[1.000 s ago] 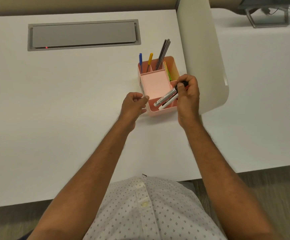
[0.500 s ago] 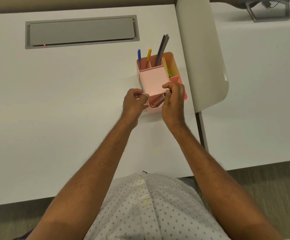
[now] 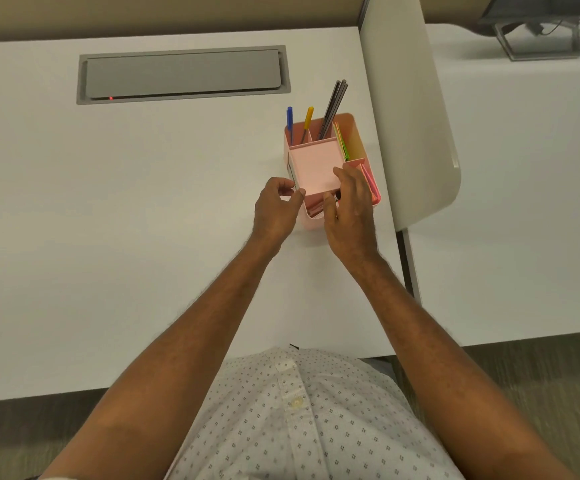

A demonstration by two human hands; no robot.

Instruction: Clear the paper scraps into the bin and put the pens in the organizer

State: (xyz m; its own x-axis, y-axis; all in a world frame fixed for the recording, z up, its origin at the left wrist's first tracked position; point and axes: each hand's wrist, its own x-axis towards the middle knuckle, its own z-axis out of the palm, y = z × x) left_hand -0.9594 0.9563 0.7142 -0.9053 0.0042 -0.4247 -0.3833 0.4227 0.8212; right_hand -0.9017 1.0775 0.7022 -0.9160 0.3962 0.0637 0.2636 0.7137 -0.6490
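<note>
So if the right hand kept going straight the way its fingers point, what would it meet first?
Probably the pink organizer: the right hand already hovers over its near compartment, fingers pointing away from the person toward the sticky-note block. Depth is unclear.

The right hand [image 3: 349, 211] covers the front part of the pink organizer [image 3: 357, 133], so what lies inside there cannot be seen. The grey stand [image 3: 538, 39] far away is cut off at the top edge.
</note>
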